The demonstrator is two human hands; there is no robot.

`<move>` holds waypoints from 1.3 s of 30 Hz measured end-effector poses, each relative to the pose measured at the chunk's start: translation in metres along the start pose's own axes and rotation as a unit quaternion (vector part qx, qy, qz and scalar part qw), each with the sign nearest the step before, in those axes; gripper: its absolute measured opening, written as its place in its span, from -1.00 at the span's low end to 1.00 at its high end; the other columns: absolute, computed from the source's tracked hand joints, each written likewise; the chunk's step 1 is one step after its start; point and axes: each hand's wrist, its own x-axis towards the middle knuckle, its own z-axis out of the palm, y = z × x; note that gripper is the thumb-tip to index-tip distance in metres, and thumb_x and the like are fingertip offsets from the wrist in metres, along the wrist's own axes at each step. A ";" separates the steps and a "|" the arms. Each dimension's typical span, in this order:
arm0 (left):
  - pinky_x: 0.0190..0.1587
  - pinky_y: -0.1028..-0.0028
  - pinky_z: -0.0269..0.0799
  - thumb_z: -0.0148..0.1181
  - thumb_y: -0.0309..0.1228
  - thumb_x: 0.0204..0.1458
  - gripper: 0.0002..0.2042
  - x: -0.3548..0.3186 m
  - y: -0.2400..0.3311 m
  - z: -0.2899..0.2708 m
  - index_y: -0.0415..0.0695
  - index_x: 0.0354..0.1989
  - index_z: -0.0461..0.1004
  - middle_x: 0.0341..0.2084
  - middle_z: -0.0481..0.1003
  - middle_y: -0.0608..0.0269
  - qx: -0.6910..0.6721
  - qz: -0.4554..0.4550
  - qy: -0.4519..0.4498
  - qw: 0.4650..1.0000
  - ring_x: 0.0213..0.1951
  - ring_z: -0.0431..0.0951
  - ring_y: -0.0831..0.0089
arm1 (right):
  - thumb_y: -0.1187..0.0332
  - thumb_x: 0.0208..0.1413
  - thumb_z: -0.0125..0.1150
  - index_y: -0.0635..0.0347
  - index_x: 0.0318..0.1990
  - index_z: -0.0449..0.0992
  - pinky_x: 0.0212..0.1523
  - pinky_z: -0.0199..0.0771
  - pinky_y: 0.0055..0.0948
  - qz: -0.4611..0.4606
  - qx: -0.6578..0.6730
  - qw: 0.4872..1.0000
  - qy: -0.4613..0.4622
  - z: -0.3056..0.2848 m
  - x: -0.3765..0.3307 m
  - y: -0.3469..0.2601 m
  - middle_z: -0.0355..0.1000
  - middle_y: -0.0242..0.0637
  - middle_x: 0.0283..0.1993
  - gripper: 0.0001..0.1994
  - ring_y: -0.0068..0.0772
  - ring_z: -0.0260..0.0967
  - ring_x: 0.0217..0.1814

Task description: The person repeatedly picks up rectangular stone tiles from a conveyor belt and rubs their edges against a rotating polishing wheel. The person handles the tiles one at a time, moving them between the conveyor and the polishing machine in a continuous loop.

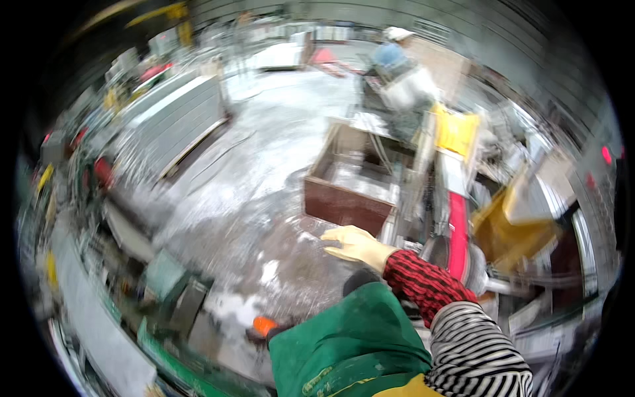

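Observation:
My right hand [357, 245], in a cream glove, reaches out over the wet floor with nothing in it. Its fingers are stretched out, pointing left. Above the cuff is a red-and-black sleeve cover, then a striped sleeve. Just beyond the hand stands an open brown wooden box [347, 205] with pale material inside. A cream patch at the lower left edge looks like part of my left hand [154, 392]; its fingers are cut off, so what it does cannot be made out. Below the right hand hangs my green apron [350, 337].
A machine with a red strip [457, 235] and yellow cover [456, 132] stands close on the right. Grey stacked slabs [178, 116] lie far left. Another person [397, 69] is beyond the box. A green-edged bench [192, 377] runs lower left. Motion blurs much.

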 end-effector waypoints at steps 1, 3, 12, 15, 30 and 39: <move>0.40 0.10 0.15 -0.04 -0.17 0.42 -0.46 -0.021 -0.008 0.044 -0.22 0.45 0.16 0.41 0.21 -0.02 0.108 0.093 -0.051 0.989 0.41 0.21 0.12 | 0.16 0.26 0.32 0.20 0.13 0.59 0.29 0.49 -0.16 0.036 -0.050 0.998 0.011 -0.004 -0.019 0.040 0.56 -0.05 0.16 -0.61 0.04 0.51 0.19; 0.35 0.20 0.37 0.00 -0.25 0.41 -0.44 -0.091 0.038 0.124 -0.21 0.51 0.13 0.47 0.21 -0.06 0.492 0.164 0.027 0.854 0.40 0.28 0.10 | 0.16 0.20 0.29 0.26 0.02 0.58 0.17 0.53 -0.13 0.091 -0.053 0.992 0.063 -0.058 -0.032 0.043 0.57 -0.01 0.01 -0.63 0.07 0.51 0.12; 0.41 0.15 0.31 0.10 -0.27 0.38 -0.50 -0.086 0.047 0.278 -0.43 0.32 0.37 0.27 0.43 -0.30 0.697 0.245 -0.114 0.664 0.29 0.44 -0.10 | 0.21 0.13 0.31 0.20 -0.03 0.48 0.21 0.37 -0.09 0.344 -0.394 0.811 0.264 -0.170 -0.226 0.157 0.48 -0.13 -0.01 -0.66 -0.03 0.39 0.13; 0.39 0.13 0.33 0.13 -0.23 0.37 -0.53 -0.058 0.018 0.268 -0.39 0.25 0.46 0.21 0.48 -0.26 0.756 0.303 -0.140 0.562 0.26 0.48 -0.08 | 0.18 0.20 0.27 0.22 0.20 0.45 0.33 0.29 -0.10 0.353 -0.452 0.779 0.252 -0.149 -0.245 0.160 0.44 -0.07 0.16 -0.52 -0.01 0.35 0.28; 0.41 -0.01 0.26 0.22 -0.20 0.28 -0.54 -0.076 -0.024 0.267 -0.31 0.20 0.51 0.21 0.46 -0.31 0.784 0.306 -0.096 0.531 0.31 0.39 -0.19 | 0.13 0.19 0.28 0.24 0.22 0.45 0.40 0.23 -0.14 0.383 -0.404 0.798 0.229 -0.148 -0.247 0.152 0.42 -0.06 0.23 -0.48 -0.05 0.29 0.37; 0.43 0.04 0.23 0.22 -0.23 0.27 -0.53 -0.082 -0.014 0.283 -0.34 0.21 0.50 0.23 0.44 -0.34 0.793 0.260 -0.095 0.542 0.31 0.39 -0.18 | 0.21 0.12 0.34 0.26 0.09 0.46 0.18 0.31 -0.17 0.336 -0.407 0.810 0.257 -0.149 -0.244 0.129 0.38 -0.15 0.01 -0.56 -0.11 0.32 0.14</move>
